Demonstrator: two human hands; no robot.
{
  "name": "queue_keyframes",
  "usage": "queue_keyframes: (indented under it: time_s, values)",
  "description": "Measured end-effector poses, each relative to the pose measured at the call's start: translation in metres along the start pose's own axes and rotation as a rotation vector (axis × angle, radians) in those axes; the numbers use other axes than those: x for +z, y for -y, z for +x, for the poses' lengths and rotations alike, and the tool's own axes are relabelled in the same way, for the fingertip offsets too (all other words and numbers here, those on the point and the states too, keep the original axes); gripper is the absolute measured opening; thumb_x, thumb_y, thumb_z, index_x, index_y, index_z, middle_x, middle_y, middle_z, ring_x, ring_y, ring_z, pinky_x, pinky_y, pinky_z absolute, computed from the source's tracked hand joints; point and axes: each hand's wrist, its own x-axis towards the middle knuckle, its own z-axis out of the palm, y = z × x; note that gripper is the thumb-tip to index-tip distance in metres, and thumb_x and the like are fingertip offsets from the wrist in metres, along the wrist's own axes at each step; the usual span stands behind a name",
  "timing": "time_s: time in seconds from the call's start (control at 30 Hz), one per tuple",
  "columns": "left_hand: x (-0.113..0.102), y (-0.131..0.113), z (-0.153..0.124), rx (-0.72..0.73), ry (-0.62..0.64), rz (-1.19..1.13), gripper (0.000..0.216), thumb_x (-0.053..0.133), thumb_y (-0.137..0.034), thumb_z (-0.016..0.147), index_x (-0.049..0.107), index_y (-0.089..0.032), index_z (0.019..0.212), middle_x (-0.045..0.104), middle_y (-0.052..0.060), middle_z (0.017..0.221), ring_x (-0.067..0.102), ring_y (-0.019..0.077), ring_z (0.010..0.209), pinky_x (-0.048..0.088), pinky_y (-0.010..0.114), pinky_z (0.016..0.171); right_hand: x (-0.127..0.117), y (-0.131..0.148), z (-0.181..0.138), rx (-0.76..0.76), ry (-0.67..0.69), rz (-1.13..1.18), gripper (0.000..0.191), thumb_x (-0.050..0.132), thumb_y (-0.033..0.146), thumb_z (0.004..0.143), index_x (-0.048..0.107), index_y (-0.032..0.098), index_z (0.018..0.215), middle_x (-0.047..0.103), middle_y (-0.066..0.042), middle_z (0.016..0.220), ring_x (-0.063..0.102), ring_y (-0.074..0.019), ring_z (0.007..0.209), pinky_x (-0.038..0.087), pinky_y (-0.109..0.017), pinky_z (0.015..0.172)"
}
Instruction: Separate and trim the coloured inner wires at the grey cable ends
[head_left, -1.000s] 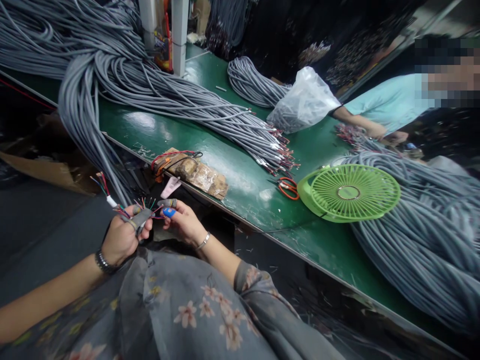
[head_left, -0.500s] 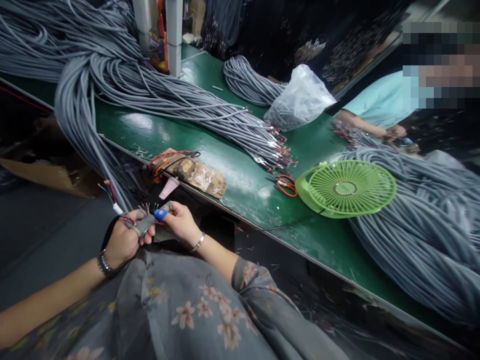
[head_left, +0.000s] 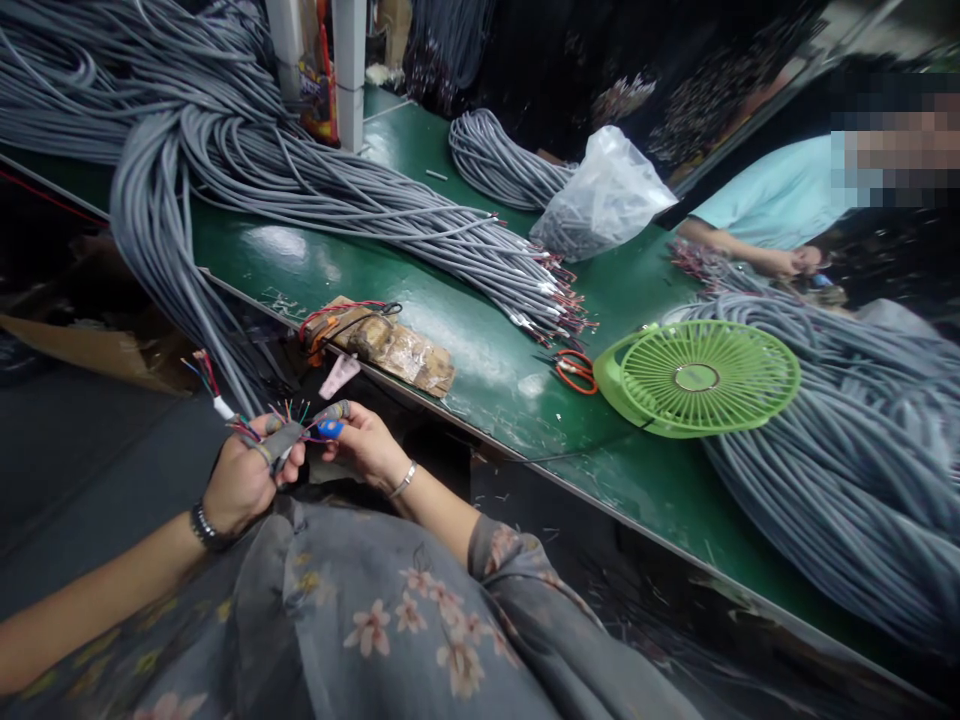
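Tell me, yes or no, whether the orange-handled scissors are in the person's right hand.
No, the orange-handled scissors lie on the green table beside the green fan, apart from the right hand.

Just off the near edge of the glossy green tabletop (head_left: pixel 487 352), the left hand (head_left: pixel 249 478) grips thin multicoloured wires (head_left: pixel 303 412), the right hand (head_left: pixel 370 450) pinching some.

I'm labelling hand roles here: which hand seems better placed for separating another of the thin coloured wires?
Probably the right hand: it is close beside the fanned-out tips of the coloured wires. The left hand is closed around those wires, so it seems better suited to steadying them.
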Motion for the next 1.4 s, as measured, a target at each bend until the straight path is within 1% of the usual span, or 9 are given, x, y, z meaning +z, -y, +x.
queue_keyframes:
  time_s: [0.13, 0.47, 0.6, 0.7, 0.83, 0.97, 1.1, 1.2, 1.4]
  values:
    - [0.001, -0.002, 0.0, -0.01, 0.023, 0.013, 0.044, 0.097, -0.042, 0.048, 0.061, -0.019, 0.055, 0.063, -0.002, 0.044, 0.05, 0.0087, 0.032, 0.032, 0.019, 0.034, 0.001, 0.004, -0.002, 0.003, 0.053, -0.001, 0.055, 0.102, 0.052, 0.057, 0.068, 0.019, 0.086, 0.067, 0.006, 0.067, 0.056, -0.0083, 0.055, 0.051, -0.025, 0.058]
    - [0.004, -0.006, -0.001, -0.064, 0.005, 0.02, 0.04, 0.094, -0.039, 0.045, 0.061, -0.019, 0.054, 0.061, -0.002, 0.042, 0.048, 0.0091, 0.031, 0.034, 0.019, 0.033, 0.003, -0.003, 0.002, -0.004, 0.02, -0.005, 0.05, 0.103, 0.045, 0.057, 0.066, 0.02, 0.078, 0.071, 0.002, 0.072, 0.058, -0.0099, 0.058, 0.05, -0.026, 0.06]
    - [0.004, -0.004, -0.001, -0.055, 0.042, 0.068, 0.042, 0.094, -0.044, 0.046, 0.061, -0.019, 0.053, 0.061, -0.002, 0.042, 0.048, 0.0087, 0.031, 0.034, 0.019, 0.034, 0.009, -0.004, 0.004, -0.075, -0.049, 0.002, 0.048, 0.103, 0.043, 0.059, 0.065, 0.021, 0.077, 0.07, 0.004, 0.069, 0.062, -0.0122, 0.062, 0.051, -0.026, 0.061]
    - [0.004, -0.001, -0.002, -0.031, 0.036, 0.097, 0.043, 0.095, -0.045, 0.048, 0.061, -0.019, 0.053, 0.061, -0.002, 0.043, 0.047, 0.0081, 0.031, 0.032, 0.018, 0.033, 0.009, -0.002, 0.004, -0.111, -0.15, 0.081, 0.045, 0.1, 0.043, 0.062, 0.063, 0.022, 0.077, 0.064, 0.007, 0.062, 0.053, -0.009, 0.053, 0.048, -0.024, 0.055]
    - [0.001, 0.002, -0.003, 0.015, 0.005, 0.116, 0.04, 0.094, -0.042, 0.051, 0.061, -0.02, 0.055, 0.062, -0.001, 0.045, 0.048, 0.0081, 0.033, 0.033, 0.018, 0.035, 0.002, 0.003, 0.001, -0.022, -0.261, 0.166, 0.042, 0.092, 0.05, 0.072, 0.062, 0.022, 0.08, 0.063, 0.007, 0.063, 0.047, -0.0067, 0.05, 0.049, -0.022, 0.051]
    - [-0.001, 0.003, -0.003, 0.061, -0.002, 0.144, 0.038, 0.092, -0.042, 0.054, 0.061, -0.021, 0.054, 0.063, 0.0, 0.046, 0.049, 0.0092, 0.034, 0.035, 0.02, 0.035, -0.001, 0.005, -0.006, 0.112, -0.152, 0.1, 0.051, 0.089, 0.064, 0.073, 0.065, 0.02, 0.082, 0.065, 0.005, 0.067, 0.053, -0.0077, 0.054, 0.051, -0.022, 0.054]
    - [-0.003, 0.004, -0.004, 0.09, 0.042, 0.221, 0.037, 0.09, -0.045, 0.06, 0.063, -0.021, 0.054, 0.063, 0.0, 0.046, 0.05, 0.0098, 0.036, 0.035, 0.021, 0.037, 0.004, 0.008, -0.009, 0.089, -0.053, -0.002, 0.064, 0.096, 0.07, 0.056, 0.066, 0.02, 0.079, 0.067, 0.004, 0.07, 0.051, -0.0074, 0.055, 0.05, -0.024, 0.055]
    - [-0.005, 0.005, -0.004, 0.097, 0.074, 0.278, 0.035, 0.089, -0.047, 0.062, 0.066, -0.021, 0.056, 0.065, 0.001, 0.048, 0.051, 0.0105, 0.038, 0.037, 0.022, 0.039, 0.011, 0.009, -0.008, 0.054, -0.042, -0.069, 0.061, 0.101, 0.063, 0.052, 0.066, 0.02, 0.077, 0.065, 0.005, 0.067, 0.051, -0.008, 0.055, 0.048, -0.024, 0.055]
    - [-0.005, 0.004, -0.004, 0.081, 0.075, 0.3, 0.038, 0.09, -0.048, 0.061, 0.065, -0.021, 0.053, 0.064, 0.001, 0.047, 0.051, 0.0108, 0.037, 0.037, 0.022, 0.039, 0.014, 0.001, 0.0, -0.02, -0.178, -0.01, 0.044, 0.1, 0.044, 0.064, 0.063, 0.02, 0.071, 0.063, 0.005, 0.063, 0.053, -0.0101, 0.057, 0.047, -0.025, 0.058]
